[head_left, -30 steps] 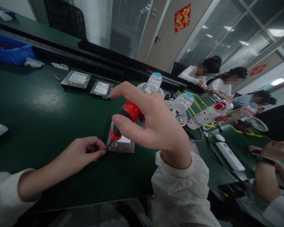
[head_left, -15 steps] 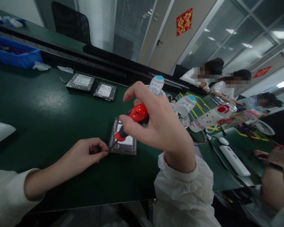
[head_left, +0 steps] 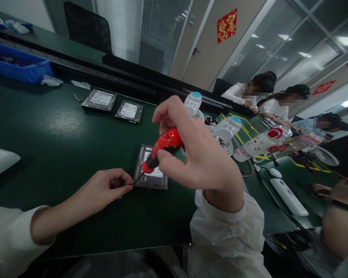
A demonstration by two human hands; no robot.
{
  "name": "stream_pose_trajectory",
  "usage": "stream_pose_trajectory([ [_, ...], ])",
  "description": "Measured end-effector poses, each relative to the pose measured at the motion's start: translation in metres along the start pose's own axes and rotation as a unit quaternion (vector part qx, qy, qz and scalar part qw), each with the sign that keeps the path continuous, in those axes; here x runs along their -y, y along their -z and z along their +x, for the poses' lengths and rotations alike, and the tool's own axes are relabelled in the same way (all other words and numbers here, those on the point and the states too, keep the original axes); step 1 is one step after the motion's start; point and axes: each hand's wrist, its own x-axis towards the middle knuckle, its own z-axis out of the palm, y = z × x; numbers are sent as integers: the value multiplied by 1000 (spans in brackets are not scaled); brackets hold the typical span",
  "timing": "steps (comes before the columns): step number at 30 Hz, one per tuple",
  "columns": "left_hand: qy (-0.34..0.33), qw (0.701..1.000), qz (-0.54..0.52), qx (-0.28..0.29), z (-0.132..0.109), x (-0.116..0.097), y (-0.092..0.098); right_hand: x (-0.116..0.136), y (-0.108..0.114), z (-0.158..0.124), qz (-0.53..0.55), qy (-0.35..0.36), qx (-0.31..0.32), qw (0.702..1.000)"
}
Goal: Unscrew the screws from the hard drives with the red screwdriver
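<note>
A hard drive with a white label lies flat on the green table in front of me. My right hand is closed around the red and black handle of a screwdriver, which is held tilted over the drive. Its thin shaft slants down to the drive's near left corner. There my left hand pinches the shaft's tip between thumb and fingertips. Whether a screw sits at that tip is hidden by the fingers. Part of the drive's label lies behind the screwdriver and my right hand.
Two more hard drives lie farther back. White fans and a bottle stand to the right, beside a white power strip with cables. A blue bin sits back left. Another person's hands are at far right.
My right thumb and fingers have shifted on the screwdriver handle, with the thumb drawn back to the right and more of the handle showing. My left hand and the hard drive look unchanged.
</note>
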Motion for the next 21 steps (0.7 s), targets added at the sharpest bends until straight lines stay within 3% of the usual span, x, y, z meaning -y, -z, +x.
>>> stream_pose_trajectory([
  [4,8,1000,4,6,-1,-3,0,-1,2,-1,-45,-46,1,998],
  [9,3,1000,-9,4,0,-1,0,-1,2,-3,-3,9,0,1000],
  [15,7,1000,-12,12,-1,-4,0,0,2,-2,-42,-42,-15,998],
  [21,0,1000,-18,-5,-1,-8,-1,-2,2,-4,-5,3,3,1000],
])
